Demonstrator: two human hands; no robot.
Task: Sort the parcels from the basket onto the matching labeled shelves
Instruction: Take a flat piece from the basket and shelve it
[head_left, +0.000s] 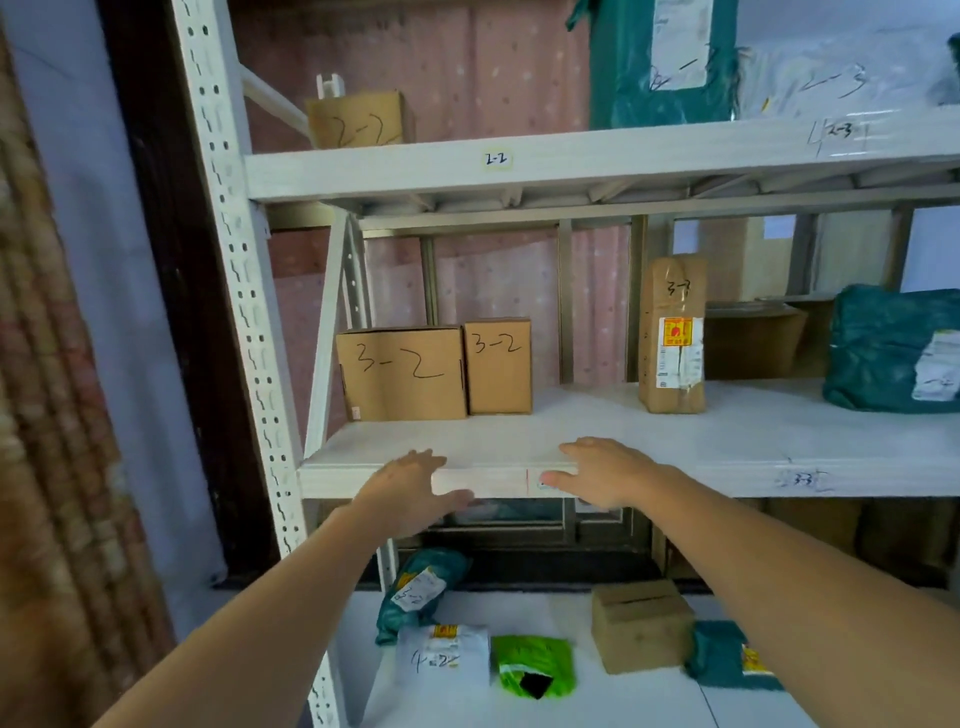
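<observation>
Hovering open and empty at the near shelf edge, left hand and right hand sit below and nearer than the 3-2 boxes, the left hand closer.

You have five cardboard boxes, four dark green bags, two white bags, one bright green bag and two hands in front of you.

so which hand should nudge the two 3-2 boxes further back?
Left, probably. The left hand is open at the shelf edge directly below the 3-2 boxes; the right hand, also open, sits further right, nearer the 3-3 parcel.
</observation>
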